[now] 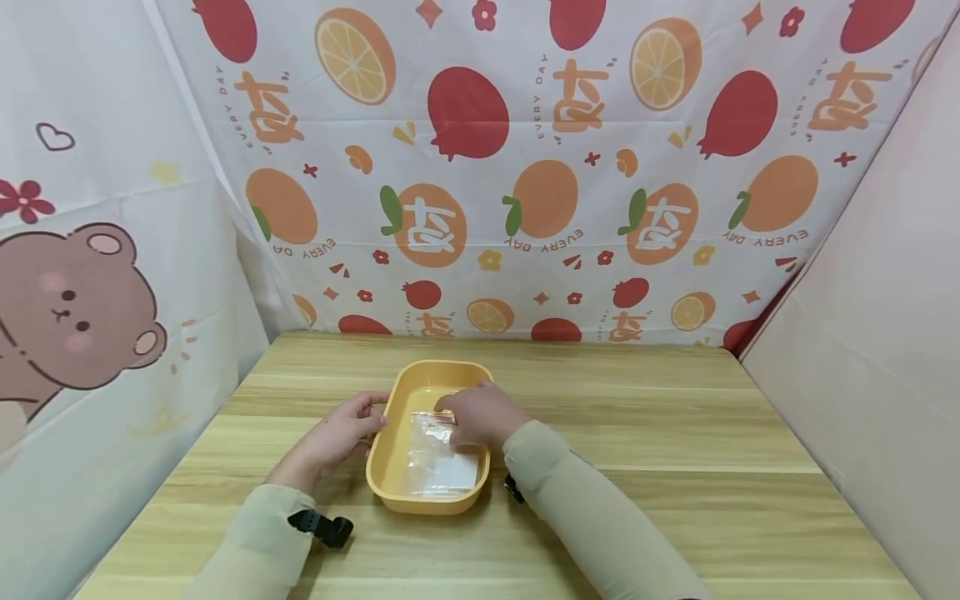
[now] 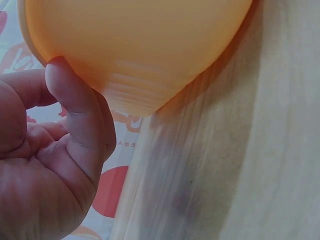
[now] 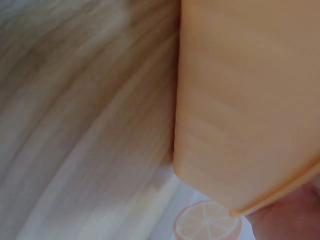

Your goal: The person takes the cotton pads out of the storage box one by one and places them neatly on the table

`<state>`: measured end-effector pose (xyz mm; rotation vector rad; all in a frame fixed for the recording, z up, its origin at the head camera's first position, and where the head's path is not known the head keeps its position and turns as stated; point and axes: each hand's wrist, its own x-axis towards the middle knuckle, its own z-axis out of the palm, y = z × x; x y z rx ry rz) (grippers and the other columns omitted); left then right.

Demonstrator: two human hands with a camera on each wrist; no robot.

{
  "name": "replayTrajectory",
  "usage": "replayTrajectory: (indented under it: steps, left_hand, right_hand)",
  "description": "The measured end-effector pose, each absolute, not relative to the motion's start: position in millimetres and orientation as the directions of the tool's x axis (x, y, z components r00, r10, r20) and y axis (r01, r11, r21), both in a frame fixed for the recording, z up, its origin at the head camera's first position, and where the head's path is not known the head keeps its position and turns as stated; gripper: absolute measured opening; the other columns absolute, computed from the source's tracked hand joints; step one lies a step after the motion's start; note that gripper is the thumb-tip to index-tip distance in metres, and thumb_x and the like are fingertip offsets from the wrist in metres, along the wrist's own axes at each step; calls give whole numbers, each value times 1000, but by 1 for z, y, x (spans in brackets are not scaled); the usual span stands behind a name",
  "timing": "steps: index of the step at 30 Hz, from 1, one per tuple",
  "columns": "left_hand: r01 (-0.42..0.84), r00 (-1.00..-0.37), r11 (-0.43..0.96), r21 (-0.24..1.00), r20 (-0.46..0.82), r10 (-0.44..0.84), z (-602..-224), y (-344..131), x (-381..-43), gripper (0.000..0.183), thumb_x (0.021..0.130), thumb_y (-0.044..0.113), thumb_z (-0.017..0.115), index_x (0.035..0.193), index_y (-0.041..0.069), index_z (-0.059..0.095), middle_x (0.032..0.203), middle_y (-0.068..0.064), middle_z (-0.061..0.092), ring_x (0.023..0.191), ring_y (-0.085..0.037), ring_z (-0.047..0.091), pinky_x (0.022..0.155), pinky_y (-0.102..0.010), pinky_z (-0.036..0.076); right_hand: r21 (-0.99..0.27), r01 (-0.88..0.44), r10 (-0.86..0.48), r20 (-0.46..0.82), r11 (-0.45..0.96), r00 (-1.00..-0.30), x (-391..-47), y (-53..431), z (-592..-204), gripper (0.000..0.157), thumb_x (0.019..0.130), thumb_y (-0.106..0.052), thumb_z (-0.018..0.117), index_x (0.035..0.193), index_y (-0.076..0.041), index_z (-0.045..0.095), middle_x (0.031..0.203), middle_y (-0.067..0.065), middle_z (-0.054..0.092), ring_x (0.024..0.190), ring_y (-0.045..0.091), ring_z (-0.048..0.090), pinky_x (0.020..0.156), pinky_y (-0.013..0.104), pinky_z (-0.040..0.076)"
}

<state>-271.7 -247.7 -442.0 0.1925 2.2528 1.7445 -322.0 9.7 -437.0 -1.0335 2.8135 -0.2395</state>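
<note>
wood-grain tabletop [image 1: 637, 408], fruit-print backdrop [image 1: 540, 179], bear-print cloth [image 1: 97, 300], pale right-hand wall [image 1: 885, 333]

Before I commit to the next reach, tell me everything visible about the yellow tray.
The yellow tray is oblong with rounded corners, plastic-looking, with a lipped rim and ribs outside. It sits upright on the wooden table, long axis away from the head camera. Clear plastic packaging lies inside, toward the near end. The left hand touches its left side; the right hand reaches inside.

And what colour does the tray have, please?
The tray is yellow-orange; head view shows it best.
</note>
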Motion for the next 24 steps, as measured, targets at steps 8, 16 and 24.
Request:
replayTrajectory:
  steps: [8,16,24]
  left_hand:
    - [-59,-951,262,963,-134,279,-445,-248,-272,52,103,9,51,151,-1,35,106,-19,53,83,-26,59,62,-35,56]
    - [-65,-949,260,963,-140,281,-448,-249,-273,50,103,9,50,151,1,37,104,-19,52,85,-27,60,64,-36,56]
    - [-71,-951,263,962,-145,272,-447,-248,-273,50,103,9,51,151,2,38,105,-19,52,84,-27,60,64,-36,56]
  right_hand:
    - [-206,-619,-644,-84,758,-761,-319,6,-434,40,87,-15,69,123,-31,71,83,-21,65,77,0,57,110,44,24]
    - [-255,-633,-661,-30,731,-750,-318,11,-430,19,98,-26,65,112,-30,77,92,-23,67,83,-1,56,107,40,31]
    - [-312,-651,-666,72,692,-742,-320,14,-433,15,101,-25,60,104,-29,74,86,-22,64,81,4,57,96,32,41]
